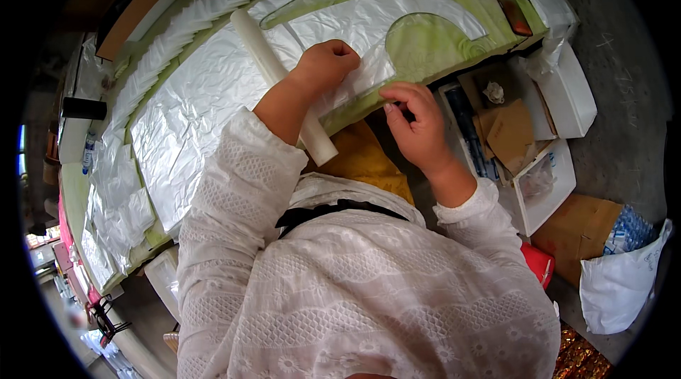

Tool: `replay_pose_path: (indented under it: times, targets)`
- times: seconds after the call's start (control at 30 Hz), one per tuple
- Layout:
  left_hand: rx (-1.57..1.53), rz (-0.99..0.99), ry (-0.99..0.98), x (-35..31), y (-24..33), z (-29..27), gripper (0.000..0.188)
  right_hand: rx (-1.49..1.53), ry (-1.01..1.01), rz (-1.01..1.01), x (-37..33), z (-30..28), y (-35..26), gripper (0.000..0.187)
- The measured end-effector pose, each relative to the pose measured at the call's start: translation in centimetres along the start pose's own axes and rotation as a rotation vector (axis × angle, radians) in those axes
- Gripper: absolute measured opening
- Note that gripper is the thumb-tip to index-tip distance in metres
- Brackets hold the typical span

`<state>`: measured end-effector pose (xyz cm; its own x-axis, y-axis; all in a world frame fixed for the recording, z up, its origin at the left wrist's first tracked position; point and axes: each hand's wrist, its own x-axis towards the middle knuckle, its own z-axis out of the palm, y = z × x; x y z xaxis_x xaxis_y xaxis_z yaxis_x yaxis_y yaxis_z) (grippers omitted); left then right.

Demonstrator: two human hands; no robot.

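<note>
My left hand (327,67) is closed, its fingers curled down over the thin white plastic film (213,88) spread on the table. Whatever its fingertips grip is hidden. A white roller or tube (257,44) lies slantwise across the film and passes beneath my left wrist, its near end (320,151) sticking out past the table edge. To the right, my right hand (420,127) hovers by that edge with fingers bent. A gap shows between thumb and forefinger, and nothing is visible in it. Close to both hands is the loose corner of the film (376,70).
A green-covered table (429,46) carries overlapping stacks of white plastic pieces (152,60) and a phone (509,10) at the far right. Beside it stand white open boxes (550,184) with dark tools (464,120) and cardboard. A cardboard box (578,233) and white bag (621,283) sit lower right.
</note>
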<state>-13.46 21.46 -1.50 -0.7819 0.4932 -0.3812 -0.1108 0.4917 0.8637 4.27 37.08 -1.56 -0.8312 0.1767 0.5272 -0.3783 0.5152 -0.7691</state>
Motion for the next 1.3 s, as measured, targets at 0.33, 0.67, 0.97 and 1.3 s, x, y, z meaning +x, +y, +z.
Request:
replay_pose_path:
  times: [0.33,0.67,0.97,1.3]
  targets:
    - [-0.126,-0.006,0.133,-1.3,0.8,0.5,0.023,-0.49,-0.115,-0.196,3.1,1.7,3.2,0.018]
    - [-0.463,-0.028,0.048,-1.1,0.2,-0.3,0.021,-0.72,-0.208,-0.092,8.9,3.2,6.5,0.03]
    - [-0.565,-0.003,0.354,-0.9,5.0,-0.4,0.043,-0.487,-0.131,-0.568,11.8,2.9,8.0,0.067]
    - [-0.654,0.148,0.513,-5.3,2.1,-6.2,0.024,-0.453,0.333,0.013,13.1,3.8,12.3,0.071]
